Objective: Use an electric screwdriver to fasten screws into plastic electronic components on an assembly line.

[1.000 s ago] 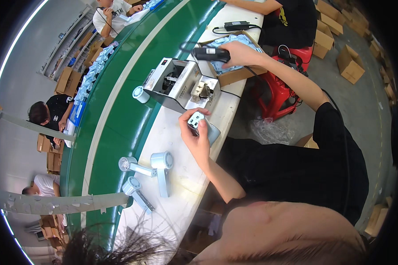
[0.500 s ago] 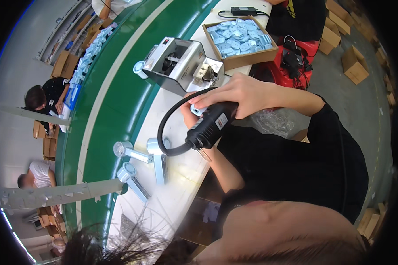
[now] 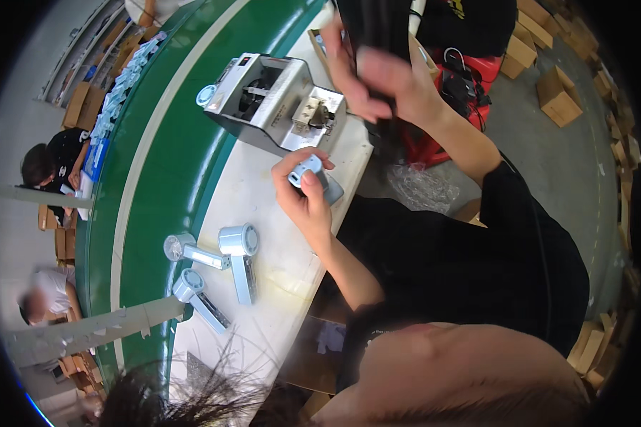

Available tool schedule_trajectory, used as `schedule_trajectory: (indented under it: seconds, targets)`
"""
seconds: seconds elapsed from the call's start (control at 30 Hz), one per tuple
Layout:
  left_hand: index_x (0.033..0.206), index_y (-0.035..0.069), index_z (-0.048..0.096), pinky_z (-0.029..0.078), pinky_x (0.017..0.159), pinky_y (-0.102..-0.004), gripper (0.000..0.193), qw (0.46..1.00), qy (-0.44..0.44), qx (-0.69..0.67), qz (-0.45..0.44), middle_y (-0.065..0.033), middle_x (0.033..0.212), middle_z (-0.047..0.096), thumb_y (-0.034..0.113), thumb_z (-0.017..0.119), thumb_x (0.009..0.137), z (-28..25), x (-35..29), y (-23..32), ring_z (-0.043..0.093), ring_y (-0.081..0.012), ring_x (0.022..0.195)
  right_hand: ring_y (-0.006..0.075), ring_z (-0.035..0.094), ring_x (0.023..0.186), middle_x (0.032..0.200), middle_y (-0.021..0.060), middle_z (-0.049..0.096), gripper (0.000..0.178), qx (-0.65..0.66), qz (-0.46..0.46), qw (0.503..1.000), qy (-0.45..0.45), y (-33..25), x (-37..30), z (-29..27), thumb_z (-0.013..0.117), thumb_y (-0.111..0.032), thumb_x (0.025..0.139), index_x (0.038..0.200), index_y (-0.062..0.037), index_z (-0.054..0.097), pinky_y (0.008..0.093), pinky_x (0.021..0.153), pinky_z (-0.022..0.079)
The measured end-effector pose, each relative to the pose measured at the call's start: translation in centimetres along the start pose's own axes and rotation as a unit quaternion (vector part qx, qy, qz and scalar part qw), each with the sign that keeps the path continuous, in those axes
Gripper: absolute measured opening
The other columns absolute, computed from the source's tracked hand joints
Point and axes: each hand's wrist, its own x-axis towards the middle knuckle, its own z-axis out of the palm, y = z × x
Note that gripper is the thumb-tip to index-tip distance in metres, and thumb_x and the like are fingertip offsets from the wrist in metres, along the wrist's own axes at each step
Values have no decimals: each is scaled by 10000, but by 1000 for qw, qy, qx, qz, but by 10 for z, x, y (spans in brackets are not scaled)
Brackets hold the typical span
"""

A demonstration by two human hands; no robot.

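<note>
My left hand (image 3: 300, 208) is closed around a light-blue handheld fan part (image 3: 305, 169) above the white table (image 3: 278, 277). A small dark opening shows in the part's end, and a greyer portion sticks out beyond the fingers. Up and to the right, my right hand (image 3: 409, 89) is smeared by motion, its fingers wrapped about a black electric screwdriver (image 3: 377, 35), also blurred. Left of my left hand lie light-blue handheld fans with round heads: one upright-looking in the picture (image 3: 242, 274), one crosswise (image 3: 205, 256) and one slanted (image 3: 206, 306).
A grey screw feeder machine (image 3: 260, 107) stands on the table beyond my left hand. The green conveyor belt (image 3: 164, 192) runs along the table's far side. A red stool (image 3: 477, 92) carries black adapters, and cardboard boxes (image 3: 559, 96) lie on the floor. Co-workers (image 3: 53, 167) sit across the belt.
My right hand has lifted the screwdriver up and away from the fan part, past the feeder. The left hand, still holding the part, now shows plainly. The whole view has shifted slightly.
</note>
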Motion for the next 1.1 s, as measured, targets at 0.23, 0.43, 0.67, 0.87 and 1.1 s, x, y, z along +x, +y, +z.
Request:
schedule_trajectory:
  seconds: [0.23,0.43,0.67,0.87,1.1]
  targets:
    - [1007,19,479,439,616,-263,485,1000,-9,16,16,-137,838,593,469,595,871,3,-2,-2,571,-180,663,45,424,420,627,9,492,262,-145,-82,986,24,44,53,-2,621,-238,847,919,-33,475,200,416,355]
    - [1001,17,460,437,602,-261,507,1000,13,3,14,-147,816,588,472,622,849,8,-2,-5,560,-186,644,54,457,454,641,14,496,262,-171,-63,983,26,72,51,-11,623,-254,844,907,-39,486,220,441,384]
    - [1004,13,457,442,594,-270,510,1000,6,-24,13,-162,807,585,462,636,843,14,2,-9,556,-189,631,60,446,442,619,26,504,350,-107,-49,992,41,78,42,-16,569,-346,888,917,-7,488,216,431,374]
    - [1009,17,461,441,593,-266,476,999,22,-16,17,-160,811,588,433,635,856,4,0,-6,555,-188,635,66,423,431,607,34,494,389,-46,-22,998,20,82,36,-7,557,-382,894,930,2,500,218,403,359]
    - [1020,23,476,434,593,-242,460,999,19,-29,-10,-139,830,599,412,654,849,9,-2,-4,561,-163,655,73,387,398,565,24,435,503,105,-20,993,-51,45,25,-14,473,-525,908,872,-23,484,216,370,350]
